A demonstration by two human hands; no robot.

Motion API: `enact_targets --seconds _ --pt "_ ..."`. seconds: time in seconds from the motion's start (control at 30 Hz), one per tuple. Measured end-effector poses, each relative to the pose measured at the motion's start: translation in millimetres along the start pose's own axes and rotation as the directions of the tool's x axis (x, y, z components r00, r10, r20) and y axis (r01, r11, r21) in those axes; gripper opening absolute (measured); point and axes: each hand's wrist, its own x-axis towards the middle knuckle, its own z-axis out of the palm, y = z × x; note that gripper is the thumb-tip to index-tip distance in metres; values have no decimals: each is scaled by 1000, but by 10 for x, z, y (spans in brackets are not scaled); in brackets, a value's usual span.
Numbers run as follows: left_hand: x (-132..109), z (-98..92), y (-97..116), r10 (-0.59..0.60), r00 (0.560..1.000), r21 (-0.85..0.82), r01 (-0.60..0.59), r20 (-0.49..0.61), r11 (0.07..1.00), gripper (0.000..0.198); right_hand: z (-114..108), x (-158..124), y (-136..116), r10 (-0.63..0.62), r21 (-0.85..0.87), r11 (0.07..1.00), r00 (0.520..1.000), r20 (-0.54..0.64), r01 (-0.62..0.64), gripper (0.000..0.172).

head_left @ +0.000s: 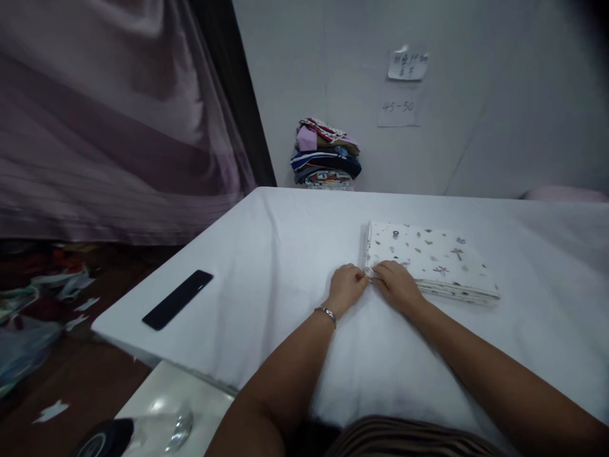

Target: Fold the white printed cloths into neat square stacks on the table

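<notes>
A white cloth with a small printed pattern (428, 251) lies folded in a layered rectangle on the white-covered table (304, 235). At its near left corner, my left hand (348, 287) is closed, its fingers pinching the edge of the fabric. Close beside it, my right hand (396, 284) grips the same corner from above, fingertips bent over the cloth's edge. The two hands almost touch. Several stacked layers show along the cloth's near side, right of my right hand. A bracelet circles my left wrist.
A black phone-like slab (177, 299) lies on the table's left part. Folded clothes (326, 152) are piled beyond the far edge, against the wall. Low at left, a bottle (162, 431) lies on a white surface. A purple curtain (118, 127) hangs at left.
</notes>
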Motion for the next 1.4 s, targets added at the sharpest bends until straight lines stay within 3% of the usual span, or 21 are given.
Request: enact_targets --seconds 0.13,0.23,0.3,0.53,0.63,0.83,0.9,1.0,1.07,1.23,1.4 --pt "4 2 5 -28 999 -78 25 -39 997 7 0 17 -7 28 1 1000 1000 9 -28 14" --pt "8 -7 1 90 995 -105 -94 -37 990 39 -5 32 -14 49 6 999 999 22 -49 14" --pt "9 -20 -8 180 984 -81 -179 8 980 46 -13 37 -31 59 1 998 998 30 -60 14" --pt "22 -48 -57 172 984 3 -173 46 985 27 -182 -72 33 -12 42 999 999 41 10 24" --pt "29 -40 -67 159 986 -9 -159 41 987 27 -405 -318 249 -11 24 1000 1000 4 11 27" --pt "40 -33 -68 132 990 -61 -130 40 990 28 -1028 -1181 871 210 -103 970 971 -116 -222 29" --pt "46 -29 -69 122 992 -79 -118 39 990 27 -1187 -1423 1032 333 -111 928 924 -190 -357 29" --pt "55 -21 -74 120 992 -96 -116 35 989 27 -1293 -1617 1138 586 15 796 763 -274 -606 31" --pt "59 -17 -79 116 993 -97 -112 35 989 28 -1283 -1631 1120 685 121 725 691 -232 -678 32" --pt "54 -18 -89 125 991 -107 -120 40 987 29 -1153 -1496 974 771 175 637 625 -126 -751 35" --pt "51 -7 -103 133 990 -112 -129 33 985 28 -1101 -1427 941 779 162 627 618 -107 -762 35"
